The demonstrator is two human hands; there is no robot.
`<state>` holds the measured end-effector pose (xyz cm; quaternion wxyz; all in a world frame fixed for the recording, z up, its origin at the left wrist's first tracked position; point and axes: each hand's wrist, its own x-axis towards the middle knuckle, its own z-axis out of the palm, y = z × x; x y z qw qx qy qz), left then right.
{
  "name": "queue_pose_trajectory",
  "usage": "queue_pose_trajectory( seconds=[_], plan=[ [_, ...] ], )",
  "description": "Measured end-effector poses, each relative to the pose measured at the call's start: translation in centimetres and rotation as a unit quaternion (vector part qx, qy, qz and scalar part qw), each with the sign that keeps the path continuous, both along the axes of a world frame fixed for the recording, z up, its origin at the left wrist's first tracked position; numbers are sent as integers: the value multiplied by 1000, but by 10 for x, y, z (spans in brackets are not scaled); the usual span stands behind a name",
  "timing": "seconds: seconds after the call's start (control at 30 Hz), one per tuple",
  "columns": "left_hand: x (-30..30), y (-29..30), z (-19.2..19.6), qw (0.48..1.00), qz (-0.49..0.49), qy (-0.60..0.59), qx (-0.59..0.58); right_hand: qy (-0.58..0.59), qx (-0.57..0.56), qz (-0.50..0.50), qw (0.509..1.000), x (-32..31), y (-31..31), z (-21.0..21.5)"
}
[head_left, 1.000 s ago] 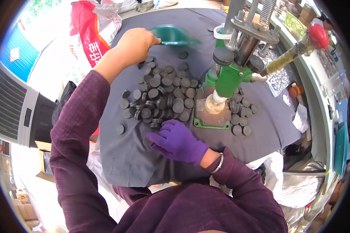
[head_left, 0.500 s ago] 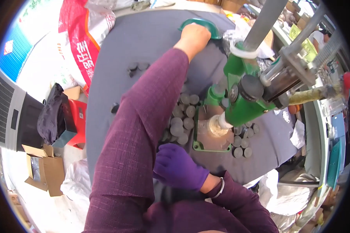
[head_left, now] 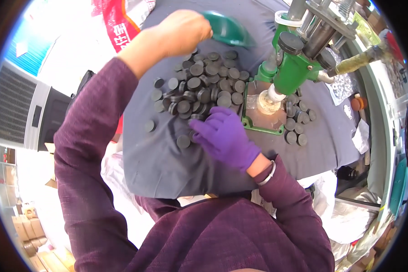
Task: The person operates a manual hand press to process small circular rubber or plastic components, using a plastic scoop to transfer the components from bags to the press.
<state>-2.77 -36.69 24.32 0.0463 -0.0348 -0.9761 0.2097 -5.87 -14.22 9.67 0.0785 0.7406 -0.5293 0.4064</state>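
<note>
My bare left hand (head_left: 183, 32) is closed on the edge of a green plastic bowl (head_left: 226, 31) above the far part of the table. The bowl's right end is smeared by motion. Below that arm lies a heap of round dark grey discs (head_left: 199, 84), some flat and some on edge. My right hand (head_left: 226, 139), in a purple glove, rests at the heap's near edge with its fingers apart. Its fingertips are beside or touching a few discs; exact contact cannot be told. A single disc (head_left: 183, 141) lies just left of the glove.
Right of the heap stands a green hand press (head_left: 290, 75) with a square base plate (head_left: 269, 119). More discs (head_left: 299, 119) lie beyond it. A grey cloth (head_left: 167, 170) covers the table. A grey slatted unit (head_left: 18, 104) stands at the left.
My left hand has moved left and nearer with the bowl, no longer at the table's far end. The disc heap now shows fully. My right hand has gone forward with its fingers spread.
</note>
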Motion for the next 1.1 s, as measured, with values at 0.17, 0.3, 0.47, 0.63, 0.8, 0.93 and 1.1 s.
queue_pose_trajectory(
  seconds=[0.17,0.3,0.47,0.63,0.8,0.93,1.1],
  plan=[
    [78,31,-5,994,11,97,42,-6,-51,5,999,-5,2,11],
    [126,38,-3,965,54,222,131,-1,-168,-74,983,-25,0,16],
    [190,47,-27,860,186,377,291,-240,-133,-98,957,-29,0,6],
    [218,9,-82,809,264,434,294,-377,-129,-57,916,-20,-6,4],
    [209,7,-108,678,325,495,435,-356,-88,-71,927,-20,-7,1],
    [219,22,-114,466,224,586,624,-258,-100,-96,956,-14,-7,4],
    [251,74,-94,340,174,609,695,-177,-107,-89,974,-5,2,10]
  ],
)
